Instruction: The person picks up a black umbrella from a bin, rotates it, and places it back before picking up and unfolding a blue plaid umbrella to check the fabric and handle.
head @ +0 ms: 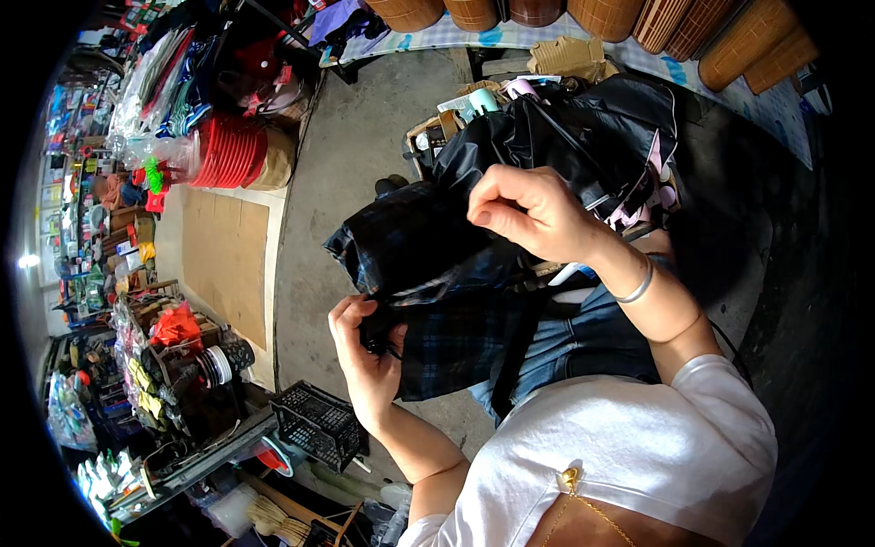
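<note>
Dark blue-and-black plaid fabric (448,349) lies in folds over my lap, and one thick fold (403,239) reaches out to the left. My left hand (366,362) grips the near-left edge of this fabric between thumb and fingers. Raised above the fabric, my right hand (530,212) has its fingers curled and its thumb against the index finger. Whether something thin is pinched there cannot be made out. Shiny black material (478,140) is bunched just beyond my right hand, over a cardboard box (413,140) of mixed items.
Rolled bamboo mats (605,17) stand on a checked cloth (437,48) at the far side. Stacked red buckets (229,154) and a flat cardboard sheet (225,256) are at the left. A black plastic crate (318,424) sits near my left forearm. Crowded shop goods fill the left.
</note>
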Motion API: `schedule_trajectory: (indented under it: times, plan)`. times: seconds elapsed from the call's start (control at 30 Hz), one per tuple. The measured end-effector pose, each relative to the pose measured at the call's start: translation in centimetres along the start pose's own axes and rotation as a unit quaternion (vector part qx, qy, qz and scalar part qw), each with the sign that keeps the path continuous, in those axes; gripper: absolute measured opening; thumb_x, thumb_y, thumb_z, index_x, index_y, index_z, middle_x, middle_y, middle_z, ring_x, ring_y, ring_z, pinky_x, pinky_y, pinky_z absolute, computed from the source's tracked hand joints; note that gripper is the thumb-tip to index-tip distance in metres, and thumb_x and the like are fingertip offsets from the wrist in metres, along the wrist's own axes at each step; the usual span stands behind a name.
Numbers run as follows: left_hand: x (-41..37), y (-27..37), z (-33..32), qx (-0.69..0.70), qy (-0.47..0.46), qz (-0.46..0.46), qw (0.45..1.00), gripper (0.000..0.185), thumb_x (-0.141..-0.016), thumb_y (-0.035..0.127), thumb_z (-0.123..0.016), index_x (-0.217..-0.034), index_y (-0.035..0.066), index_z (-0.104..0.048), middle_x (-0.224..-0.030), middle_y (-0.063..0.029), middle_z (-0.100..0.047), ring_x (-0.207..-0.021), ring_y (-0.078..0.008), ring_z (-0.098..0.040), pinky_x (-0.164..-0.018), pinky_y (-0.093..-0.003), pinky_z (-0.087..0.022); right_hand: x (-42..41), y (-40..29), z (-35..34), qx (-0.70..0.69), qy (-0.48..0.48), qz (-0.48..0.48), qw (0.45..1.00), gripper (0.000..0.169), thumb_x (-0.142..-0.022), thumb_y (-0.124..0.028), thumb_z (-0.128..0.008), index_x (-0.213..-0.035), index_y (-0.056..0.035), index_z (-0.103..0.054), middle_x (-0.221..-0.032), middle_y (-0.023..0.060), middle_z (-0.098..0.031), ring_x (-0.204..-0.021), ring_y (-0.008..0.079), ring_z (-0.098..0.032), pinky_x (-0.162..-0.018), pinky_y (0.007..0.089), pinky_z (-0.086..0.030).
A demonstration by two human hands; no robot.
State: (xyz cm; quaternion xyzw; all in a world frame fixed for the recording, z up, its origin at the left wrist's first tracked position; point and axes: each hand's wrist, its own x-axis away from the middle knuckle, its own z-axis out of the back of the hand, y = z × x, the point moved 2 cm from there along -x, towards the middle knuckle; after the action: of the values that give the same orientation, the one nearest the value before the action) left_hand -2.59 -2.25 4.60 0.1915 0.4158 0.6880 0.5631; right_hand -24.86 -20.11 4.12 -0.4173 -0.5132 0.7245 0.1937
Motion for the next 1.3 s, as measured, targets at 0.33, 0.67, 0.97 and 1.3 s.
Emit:
schedule_trajectory:
  times: [0.33,0.67,0.97,1.3]
  plan:
    - [-0.3,0.0,0.4,-0.01,-0.007,-0.001,1.0,0.048,-0.073,-0.012,-0.071,-0.113,0.004,-0.052,-0.119,-0.0135,-0.05,-0.112,-0.0286,-0.053,-0.1,-0.0363,-0.041,-1.0,1.1,-0.3,0.17,-0.025,0.099,0.98,0.073,-0.082,-0.039,-0.079,-0.138,-0.0038,-0.049,-0.136,0.0126,-0.053,-0.124,0.0289,-0.052,-0.1,0.037,-0.045]
    - [-0.2,-0.3,0.5,0.0,-0.007,0.023,1.0,0.037,-0.084,-0.005,-0.064,-0.117,0.002,-0.049,-0.119,-0.0113,-0.05,-0.114,-0.0245,-0.051,-0.104,-0.0364,-0.037,3.7,-1.8,-4.8,0.055,-0.143,0.111,0.982,0.022,-0.081,-0.013,-0.075,-0.079,-0.0086,-0.053,-0.061,0.0039,-0.055,-0.053,0.0225,-0.06,-0.049,0.0354,-0.046]
    - [-1.2,0.6,-0.3,-0.03,-0.032,0.064,0.997,0.039,-0.087,0.017,-0.075,-0.112,-0.001,-0.053,-0.109,-0.01,-0.056,-0.105,-0.0214,-0.052,-0.099,-0.0336,-0.039,10.2,0.8,-16.1,-0.079,-0.184,0.082,0.976,0.022,-0.084,-0.014,-0.073,-0.087,-0.0081,-0.052,-0.065,0.0056,-0.06,-0.061,0.0263,-0.065,-0.054,0.0383,-0.049]
    - [-1.1,0.0,-0.5,0.002,-0.018,0.019,1.0,0.044,-0.076,0.014,-0.083,-0.105,0.001,-0.052,-0.104,-0.0082,-0.052,-0.1,-0.0213,-0.051,-0.096,-0.0328,-0.04,17.8,12.6,-15.5,0.167,-0.43,-0.203,0.864,0.046,-0.094,-0.03,-0.063,-0.132,-0.0054,-0.055,-0.107,0.0215,-0.07,-0.101,0.0365,-0.067,-0.088,0.0433,-0.052]
